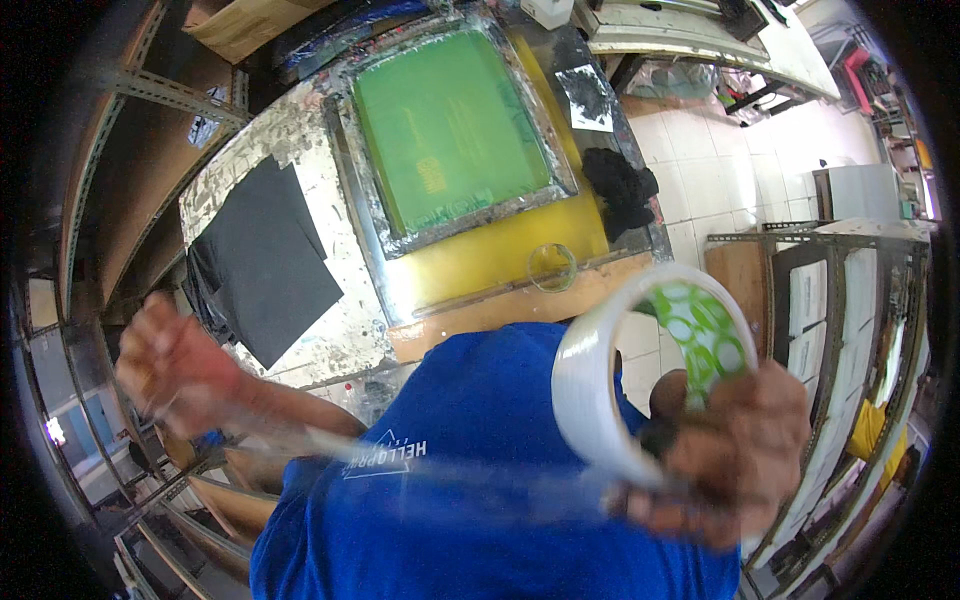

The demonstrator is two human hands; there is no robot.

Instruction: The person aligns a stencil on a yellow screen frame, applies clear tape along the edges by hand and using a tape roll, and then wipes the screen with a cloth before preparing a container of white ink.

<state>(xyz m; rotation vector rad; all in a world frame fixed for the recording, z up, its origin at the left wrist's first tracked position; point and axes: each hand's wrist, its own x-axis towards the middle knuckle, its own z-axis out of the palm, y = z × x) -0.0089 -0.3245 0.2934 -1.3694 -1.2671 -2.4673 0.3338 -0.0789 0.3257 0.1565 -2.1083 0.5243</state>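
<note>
My right hand (735, 455) grips a big roll of clear tape (590, 385) with a green patterned core, held close to the camera at the lower right. A strip of clear tape (420, 460) stretches from the roll leftward across my blue shirt to my left hand (170, 365), which pinches its free end; that hand is blurred. Beyond them on the table lies a silver-framed printing screen (455, 125) with green mesh, on a yellow board (480, 255).
A black cloth (265, 260) lies on the paint-speckled table top (300, 140) left of the screen. A small clear tape ring (552, 267) sits on the yellow board's near edge. A black rag (620, 185) hangs at the right. Metal shelving (840, 300) stands on the right, over white floor tiles (720, 150).
</note>
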